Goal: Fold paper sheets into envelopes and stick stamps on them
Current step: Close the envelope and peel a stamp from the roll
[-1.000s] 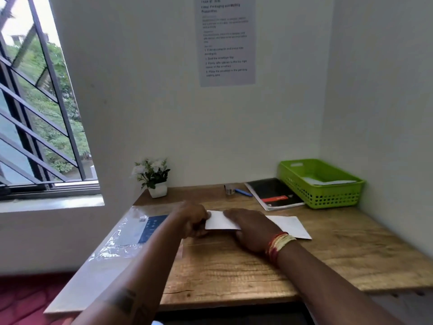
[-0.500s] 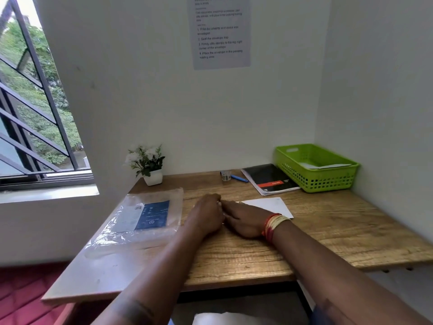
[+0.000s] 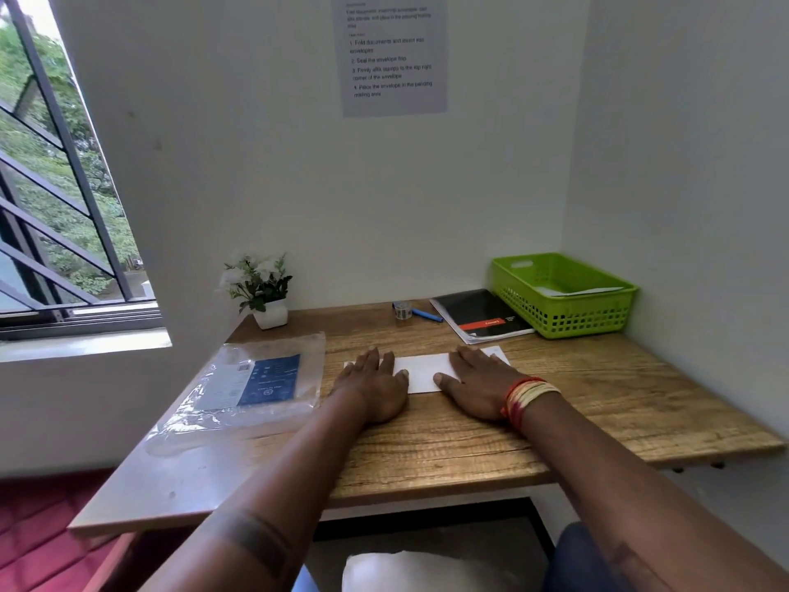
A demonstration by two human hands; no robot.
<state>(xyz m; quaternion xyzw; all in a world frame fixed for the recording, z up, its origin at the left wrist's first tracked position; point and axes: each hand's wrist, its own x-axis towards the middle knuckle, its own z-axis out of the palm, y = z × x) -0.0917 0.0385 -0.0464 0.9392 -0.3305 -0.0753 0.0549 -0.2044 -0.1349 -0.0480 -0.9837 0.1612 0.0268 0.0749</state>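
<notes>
A white folded paper sheet point(image 3: 425, 372) lies flat on the wooden desk point(image 3: 597, 399), in the middle. My left hand point(image 3: 375, 380) rests palm down on its left end, fingers spread. My right hand point(image 3: 474, 378), with red and yellow threads at the wrist, presses flat on its right end. Neither hand grips anything. A small roll of stamps point(image 3: 401, 310) stands at the back of the desk, beside a blue pen point(image 3: 427, 314).
A clear plastic packet with a blue card point(image 3: 260, 382) lies to the left. A black notebook point(image 3: 480, 316) and a green basket point(image 3: 563, 294) holding paper sit at the back right. A small potted plant point(image 3: 262, 288) stands at the back left.
My hands were together over the paper's left part; they have moved apart and now lie flat on its two ends. The head camera has tilted down.
</notes>
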